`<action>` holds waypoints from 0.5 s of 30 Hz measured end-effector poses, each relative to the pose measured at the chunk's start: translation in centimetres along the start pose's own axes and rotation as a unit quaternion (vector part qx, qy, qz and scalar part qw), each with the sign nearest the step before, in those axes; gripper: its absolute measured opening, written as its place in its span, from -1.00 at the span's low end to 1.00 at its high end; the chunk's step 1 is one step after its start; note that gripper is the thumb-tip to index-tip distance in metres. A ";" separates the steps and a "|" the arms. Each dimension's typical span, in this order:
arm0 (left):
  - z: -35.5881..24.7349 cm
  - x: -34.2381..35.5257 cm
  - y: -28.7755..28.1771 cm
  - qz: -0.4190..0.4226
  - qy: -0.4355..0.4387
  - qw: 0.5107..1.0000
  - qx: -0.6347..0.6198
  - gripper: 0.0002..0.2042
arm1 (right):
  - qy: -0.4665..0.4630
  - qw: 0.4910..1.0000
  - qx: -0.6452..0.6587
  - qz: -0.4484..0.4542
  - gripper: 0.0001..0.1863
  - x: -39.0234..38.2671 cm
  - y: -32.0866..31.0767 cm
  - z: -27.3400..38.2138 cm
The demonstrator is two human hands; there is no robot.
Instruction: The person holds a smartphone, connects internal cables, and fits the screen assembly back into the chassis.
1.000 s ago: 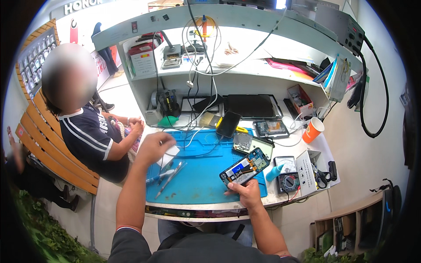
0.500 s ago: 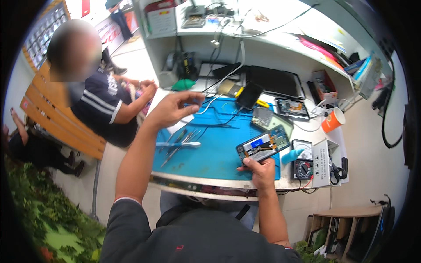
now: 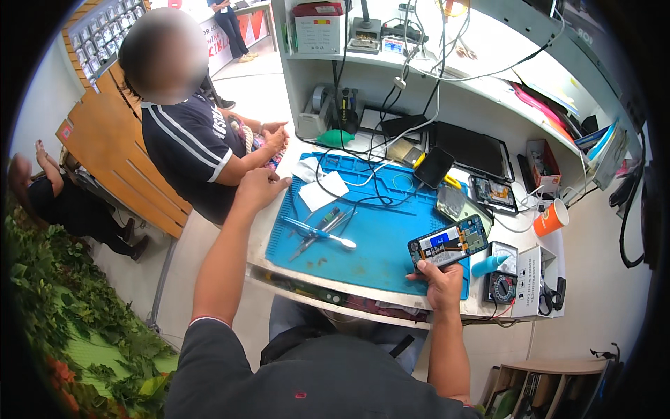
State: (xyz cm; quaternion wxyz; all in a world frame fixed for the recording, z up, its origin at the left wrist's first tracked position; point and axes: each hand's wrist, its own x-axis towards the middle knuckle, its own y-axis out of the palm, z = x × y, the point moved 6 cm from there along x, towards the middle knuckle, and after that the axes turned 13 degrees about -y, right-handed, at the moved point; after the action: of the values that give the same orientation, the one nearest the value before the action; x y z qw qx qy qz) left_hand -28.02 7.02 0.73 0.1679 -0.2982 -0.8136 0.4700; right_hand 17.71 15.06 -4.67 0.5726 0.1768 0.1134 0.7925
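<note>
Scanning rightward, we find white lettering on a person's dark shirt (image 3: 192,133), our left hand (image 3: 257,188) near the white desk's (image 3: 260,243) edge, its finger spread unclear to us, a toothbrush (image 3: 346,243) on the blue mat (image 3: 363,271), our right hand's (image 3: 443,283) fingers clamped on the opened phone (image 3: 448,241) over the mat's right side, and a printed carton (image 3: 531,290) holding scissors (image 3: 547,302).

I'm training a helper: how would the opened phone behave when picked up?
The opened phone is probably stiff: the right hand grips one edge and it shows no sag. It's likely fragile, as its circuit board lies bare.
</note>
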 end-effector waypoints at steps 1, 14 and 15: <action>-0.3 -0.1 0.2 -0.006 0.003 1.000 0.010 -0.55 | 0.000 1.000 -0.002 0.001 -0.84 -0.1 -0.2 0.0; 1.3 -1.1 2.4 0.120 0.015 0.898 -0.423 -0.78 | 0.006 1.000 -0.010 0.000 -0.85 -0.5 0.1 0.1; 1.8 -1.6 2.0 0.108 0.028 0.890 -0.442 -0.75 | 0.010 1.000 -0.008 0.000 -0.85 -0.4 0.3 0.0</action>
State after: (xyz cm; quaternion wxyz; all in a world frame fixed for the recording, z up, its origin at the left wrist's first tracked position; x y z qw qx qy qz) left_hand -27.17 5.57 -1.88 -0.0106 -0.4403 -0.8952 0.0686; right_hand 17.61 14.62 -4.60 0.5728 0.1643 0.1122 0.7952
